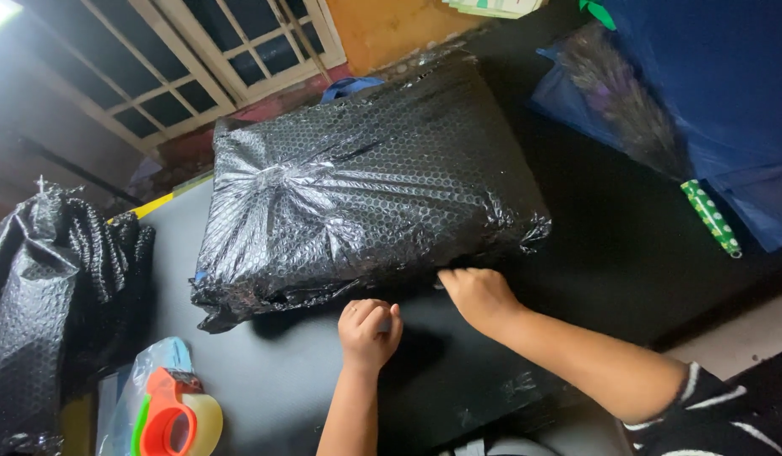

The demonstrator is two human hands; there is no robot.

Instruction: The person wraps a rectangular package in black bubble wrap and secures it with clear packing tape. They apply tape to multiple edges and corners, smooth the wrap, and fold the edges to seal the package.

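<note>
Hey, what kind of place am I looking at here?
Probably a small packing or parcel-wrapping workspace. A large parcel wrapped in black bubble wrap lies on a dark table, a tape dispenser sits nearby, and more bubble wrap is bundled at the left.

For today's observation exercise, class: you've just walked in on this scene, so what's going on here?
A person is working on a large parcel wrapped in black bubble wrap, lying on a dark table. The right hand touches the parcel's near edge; the left hand is closed into a fist just beside it. A tape dispenser lies at the lower left, and more black bubble wrap is heaped at the left.
</note>
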